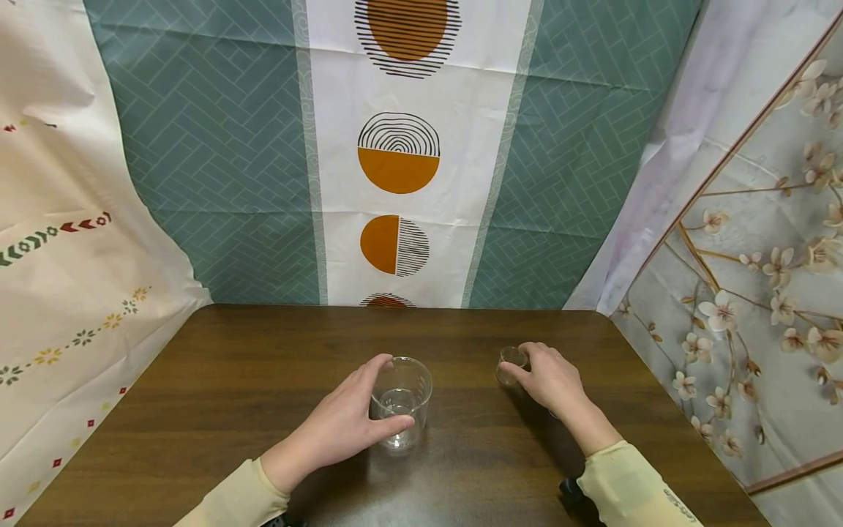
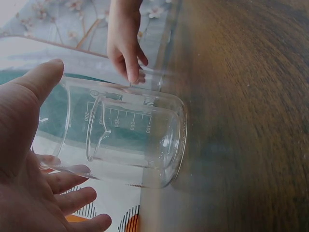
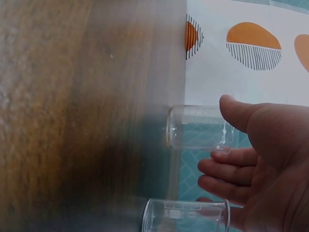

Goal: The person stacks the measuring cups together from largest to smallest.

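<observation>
A large clear glass beaker [image 1: 416, 384] with white graduation marks stands upright on the table, and a smaller beaker [image 2: 123, 130] sits inside it. Around its near-left side my left hand [image 1: 342, 413] spreads its thumb and fingers wide, the thumb passing across the front at rim height. Farther right, a small clear beaker [image 1: 510, 375] stands upright. My right hand [image 1: 552, 379] is at this one, with straight thumb and fingers on either side of its rim. Another small beaker [image 3: 186, 220] stands beyond the right fingers in the right wrist view, mostly hidden by that hand in the head view.
Everything stands on a dark brown wooden table [image 1: 263, 366]. A green and white patterned cloth [image 1: 224, 183] hangs along its back edge. Cream cloth [image 1: 85, 293] borders the left side, and a flowered cloth [image 1: 744, 344] the right.
</observation>
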{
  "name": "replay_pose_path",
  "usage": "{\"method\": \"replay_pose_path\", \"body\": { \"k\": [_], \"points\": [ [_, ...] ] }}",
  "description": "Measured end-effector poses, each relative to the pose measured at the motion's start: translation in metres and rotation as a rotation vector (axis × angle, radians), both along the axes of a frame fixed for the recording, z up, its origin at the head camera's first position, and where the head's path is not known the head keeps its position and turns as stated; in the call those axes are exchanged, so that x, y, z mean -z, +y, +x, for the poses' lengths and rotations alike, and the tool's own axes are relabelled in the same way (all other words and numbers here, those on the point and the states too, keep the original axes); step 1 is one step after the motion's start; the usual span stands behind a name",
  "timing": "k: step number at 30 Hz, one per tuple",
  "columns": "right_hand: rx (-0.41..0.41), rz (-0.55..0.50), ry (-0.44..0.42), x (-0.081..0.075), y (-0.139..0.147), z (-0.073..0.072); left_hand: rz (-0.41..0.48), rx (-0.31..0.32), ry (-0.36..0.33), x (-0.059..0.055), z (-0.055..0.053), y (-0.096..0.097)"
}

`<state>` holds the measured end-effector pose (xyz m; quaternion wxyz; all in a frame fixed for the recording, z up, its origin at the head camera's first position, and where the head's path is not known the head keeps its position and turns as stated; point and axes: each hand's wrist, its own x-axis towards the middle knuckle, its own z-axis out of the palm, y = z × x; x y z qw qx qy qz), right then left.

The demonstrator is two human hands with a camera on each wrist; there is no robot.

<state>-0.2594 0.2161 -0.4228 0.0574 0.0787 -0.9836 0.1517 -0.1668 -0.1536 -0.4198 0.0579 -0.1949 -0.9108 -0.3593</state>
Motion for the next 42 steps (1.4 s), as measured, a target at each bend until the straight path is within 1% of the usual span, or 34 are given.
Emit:
{"method": "replay_pose_path", "body": {
  "k": [7, 17, 25, 42],
  "points": [
    [-0.004, -0.012, 0.005, 0.001, -0.001, 0.002, -0.007, -0.008, 0.009, 0.000, 0.000, -0.001],
    [-0.006, -0.045, 0.016, 0.001, -0.002, 0.002, -0.003, -0.006, 0.004, -0.001, 0.001, 0.000],
    [0.001, -0.077, 0.022, -0.003, -0.005, 0.004, -0.006, -0.013, 0.001, -0.002, 0.001, 0.000],
    [-0.016, -0.123, 0.052, -0.014, -0.015, 0.014, -0.003, -0.014, 0.006, 0.000, 0.001, 0.000]
  ]
}}
